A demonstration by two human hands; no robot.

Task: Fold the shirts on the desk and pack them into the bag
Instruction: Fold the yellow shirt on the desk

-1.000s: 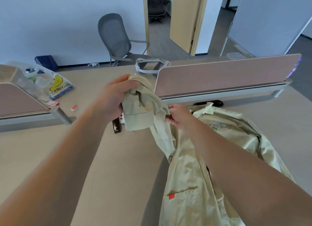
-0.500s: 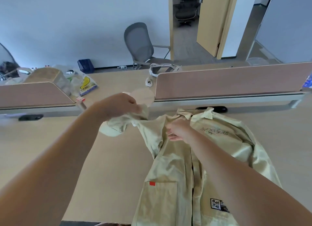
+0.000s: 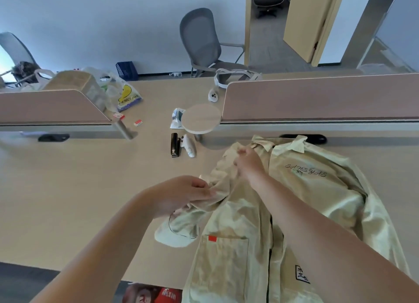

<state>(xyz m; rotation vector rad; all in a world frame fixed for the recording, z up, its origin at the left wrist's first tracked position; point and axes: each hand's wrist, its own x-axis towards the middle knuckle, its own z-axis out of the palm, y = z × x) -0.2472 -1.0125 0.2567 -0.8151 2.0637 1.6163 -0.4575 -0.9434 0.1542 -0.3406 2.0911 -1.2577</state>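
A pale yellow-green shirt (image 3: 240, 221) lies front up on the right half of the wooden desk (image 3: 68, 200), collar toward the divider and hem hanging over the near edge. It has a chest pocket with a red tag and black printing. My left hand (image 3: 181, 196) pinches the bunched left sleeve beside the shirt's body. My right hand (image 3: 248, 161) grips the fabric at the left shoulder, near the collar. A white canvas bag (image 3: 235, 77) sits behind the right divider, mostly hidden.
Two brown divider panels (image 3: 317, 98) cross the desk. Between them lie a round wooden disc (image 3: 200, 119), a black stapler (image 3: 174, 144), a white controller (image 3: 189, 145) and small red boxes. A plastic bag (image 3: 127, 94) and a grey chair (image 3: 204, 42) are further back.
Both hands have come down from holding the sleeve raised. The shirt now lies flatter on the desk, and my left hand has drawn the sleeve back toward me.
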